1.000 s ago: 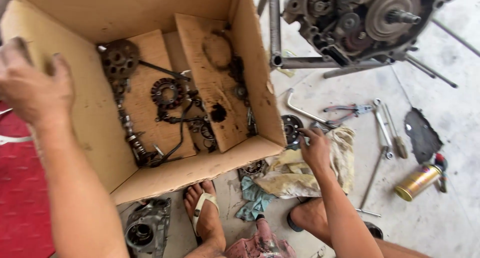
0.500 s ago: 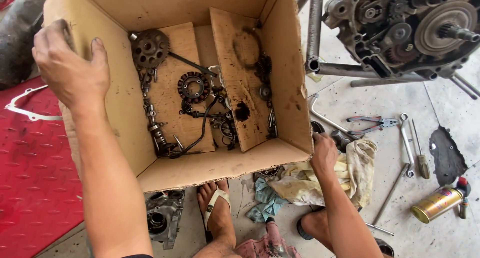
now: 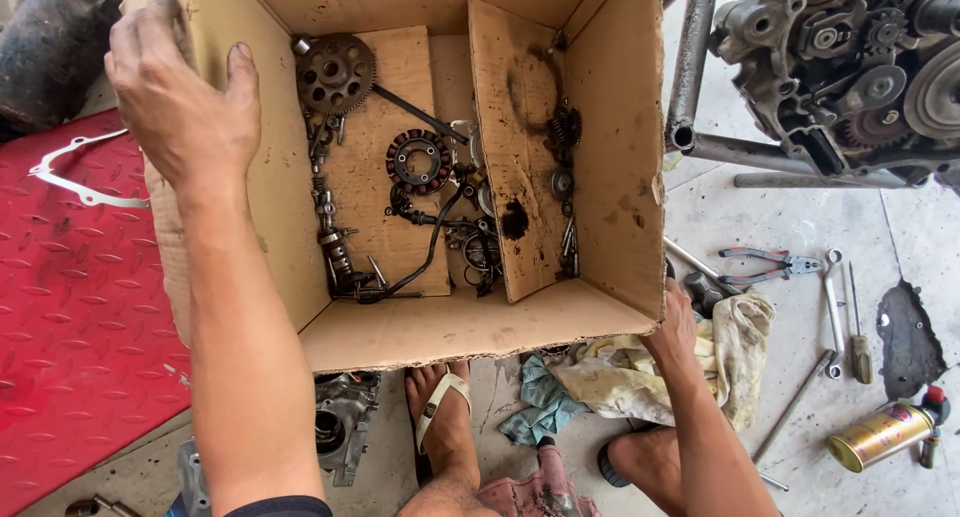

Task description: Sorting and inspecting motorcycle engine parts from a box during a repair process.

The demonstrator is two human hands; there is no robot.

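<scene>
Cardboard box, open at the top, is sitting on the concrete floor straight ahead of the person, between the two hands, with its long axis running left to right. Beside it on the left, a red tread-plate sheet is lying flat; at upper right, an engine is resting in a metal frame. The left hand is gripping the box's upper left wall, fingers curled over the rim. The right hand is pressing against the box's near right corner, low down and partly hidden, so I cannot tell whether its fingers are closed around anything. Both are touching the box; the left is reaching farther away. Inside, a large gear is lying near the left hand, and a round stator coil sits mid-box. A dirty rag is lying under the right wrist, with red-handled pliers beyond it.
</scene>
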